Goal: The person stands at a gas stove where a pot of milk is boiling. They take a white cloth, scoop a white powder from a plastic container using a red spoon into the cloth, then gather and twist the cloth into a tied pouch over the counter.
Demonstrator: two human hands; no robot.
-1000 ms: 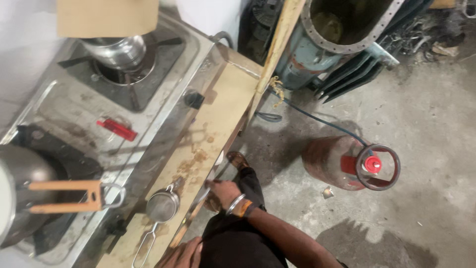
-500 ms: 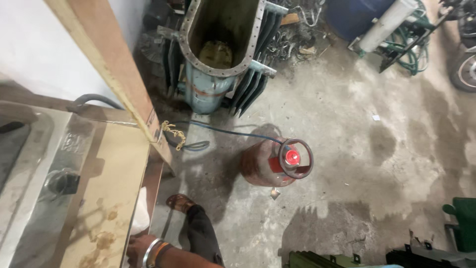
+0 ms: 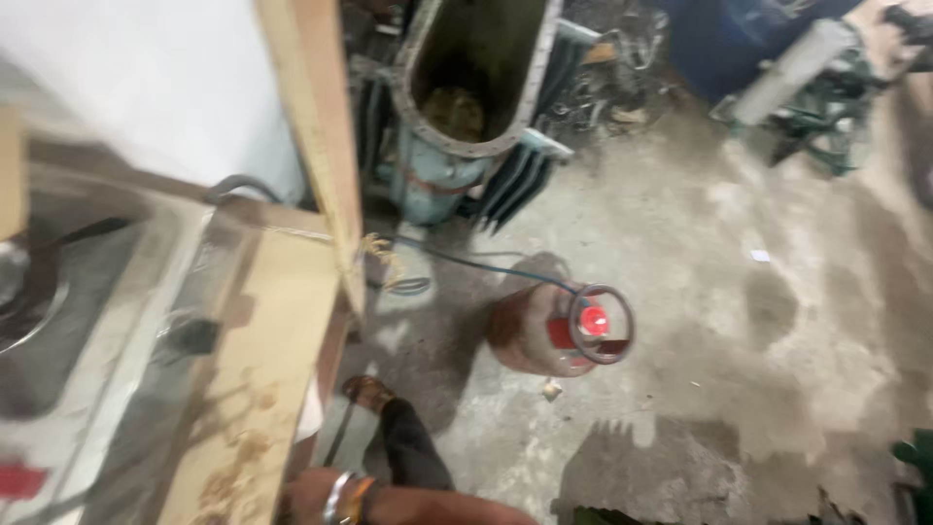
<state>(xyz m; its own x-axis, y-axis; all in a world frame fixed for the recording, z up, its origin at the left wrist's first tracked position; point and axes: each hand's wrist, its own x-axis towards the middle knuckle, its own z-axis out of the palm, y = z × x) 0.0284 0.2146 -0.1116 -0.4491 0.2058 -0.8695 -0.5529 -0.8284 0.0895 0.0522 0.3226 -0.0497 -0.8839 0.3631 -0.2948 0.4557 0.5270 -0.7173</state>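
Fingers hidden, grip untellable; right hand (image 3: 309, 496) now beside wooden counter (image 3: 262, 389), stove (image 3: 87, 321) back in view.

Tabletop: I see a pale wooden tabletop (image 3: 262, 369), stained, at lower left.
On it: a steel gas stove (image 3: 87, 331), blurred.
Floor: grey concrete floor (image 3: 739, 321), blotched.
On floor: a red gas cylinder (image 3: 544, 331), a blue-grey metal tank (image 3: 437, 185) behind it.

A rough workshop: stained concrete floor (image 3: 739, 321), scrap metal, gas cylinder (image 3: 544, 331) (stove (image 3: 87, 321) alongside).
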